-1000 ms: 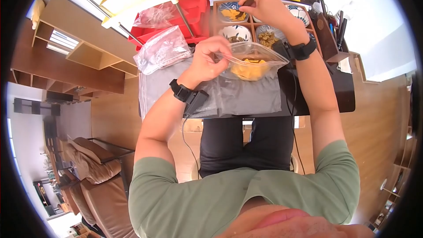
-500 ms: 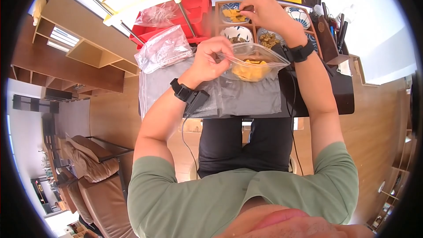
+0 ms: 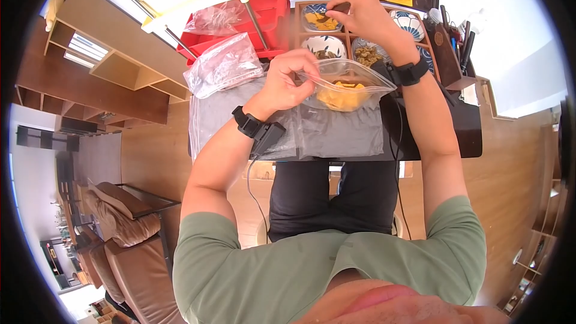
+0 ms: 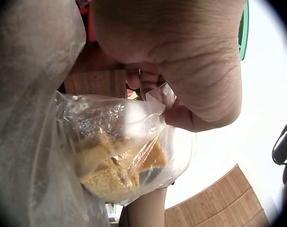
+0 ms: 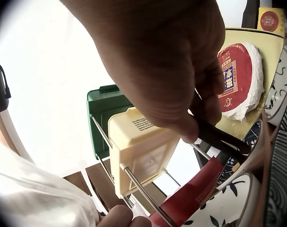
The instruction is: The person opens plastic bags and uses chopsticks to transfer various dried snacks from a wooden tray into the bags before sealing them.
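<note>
My left hand (image 3: 289,81) pinches the rim of a clear zip bag (image 3: 375,91) at its left side. Yellow pieces (image 3: 342,96) lie inside the bag, also seen through the plastic in the left wrist view (image 4: 110,175). My right hand (image 3: 367,18) grips a dark two-armed tool (image 5: 221,139), like tongs, over the patterned bowl of yellow pieces (image 3: 318,22) at the back left of a wooden divided tray (image 3: 349,37). The tool's tips reach down at that bowl in the right wrist view; whether they hold a piece I cannot tell.
Other bowls hold brown pieces (image 3: 327,54) and walnut-like pieces (image 3: 367,55). Left of the tray are a red bin (image 3: 273,21), a cream tiered rack (image 3: 204,0) and bagged plastic (image 3: 223,66). Flat clear bags (image 3: 240,126) cover the near table; a pen holder (image 3: 450,54) stands right.
The head view has shifted slightly. Both hands keep their grips, with my right hand staying over the same bowl and the bag staying in place.
</note>
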A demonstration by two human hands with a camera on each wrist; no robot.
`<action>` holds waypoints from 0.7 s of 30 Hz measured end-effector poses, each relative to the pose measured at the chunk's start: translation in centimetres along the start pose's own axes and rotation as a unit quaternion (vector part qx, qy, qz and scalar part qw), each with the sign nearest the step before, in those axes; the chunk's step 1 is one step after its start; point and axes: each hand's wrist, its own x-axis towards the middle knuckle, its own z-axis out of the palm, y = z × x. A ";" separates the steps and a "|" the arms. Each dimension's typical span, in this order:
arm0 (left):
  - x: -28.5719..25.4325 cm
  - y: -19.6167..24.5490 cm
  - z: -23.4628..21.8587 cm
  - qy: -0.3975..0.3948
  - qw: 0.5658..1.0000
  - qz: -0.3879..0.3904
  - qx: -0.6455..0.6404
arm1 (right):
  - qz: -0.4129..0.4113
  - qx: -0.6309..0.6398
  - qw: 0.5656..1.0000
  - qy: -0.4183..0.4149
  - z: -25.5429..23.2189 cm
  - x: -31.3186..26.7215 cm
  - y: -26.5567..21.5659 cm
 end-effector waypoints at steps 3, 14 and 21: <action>0.0 0.1 0.0 -0.001 1.000 -0.003 0.001 | -0.004 0.013 1.000 0.002 0.2 -0.1 -0.5; 0.0 0.0 0.0 0.003 1.000 0.002 0.005 | -0.033 -0.004 0.999 -0.025 0.8 -0.2 -0.1; 0.0 0.1 0.0 0.000 1.000 0.003 0.001 | 0.005 0.029 0.999 -0.020 0.9 -0.3 -0.4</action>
